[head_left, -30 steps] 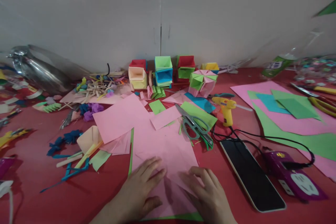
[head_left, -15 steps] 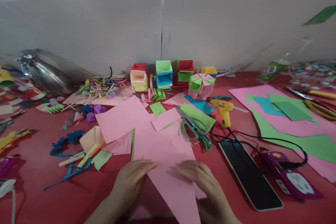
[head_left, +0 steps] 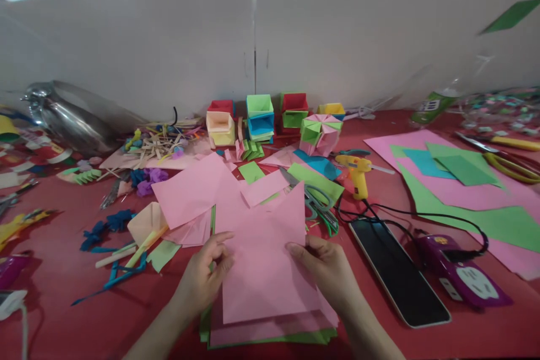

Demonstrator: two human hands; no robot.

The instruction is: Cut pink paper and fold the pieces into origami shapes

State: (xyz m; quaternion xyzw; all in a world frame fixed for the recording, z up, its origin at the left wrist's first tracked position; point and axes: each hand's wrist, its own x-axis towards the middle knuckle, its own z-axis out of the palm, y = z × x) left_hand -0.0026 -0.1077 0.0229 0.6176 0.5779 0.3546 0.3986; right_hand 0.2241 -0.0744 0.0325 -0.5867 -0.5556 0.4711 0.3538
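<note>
A pink sheet of paper (head_left: 265, 287) is tilted up above a stack of pink and green paper. My right hand (head_left: 327, 267) pinches its right edge, thumb on top and fingers behind. At the sheet's left edge, my left hand (head_left: 206, 273) has its fingers bent and apart, with the tips at the paper. Beneath, the green paper (head_left: 295, 337) of the stack shows along the bottom edge. Just beyond the sheet lie a small pink strip (head_left: 265, 188) and grey-green scissors (head_left: 318, 199), partly covered by the sheet.
Folded paper boxes (head_left: 260, 115) stand along the white partition (head_left: 169, 45). At right are a yellow glue gun (head_left: 358, 174), a phone (head_left: 399, 270), a purple power strip (head_left: 464, 270) and cables. Paper scraps and blue strips (head_left: 122, 270) lie left; a steel jug (head_left: 71, 118) stands behind.
The pink sheet, earlier slanted with a corner toward me, is now turned squarer over the stack. My right hand has closed on its right edge; my left hand has moved slightly up.
</note>
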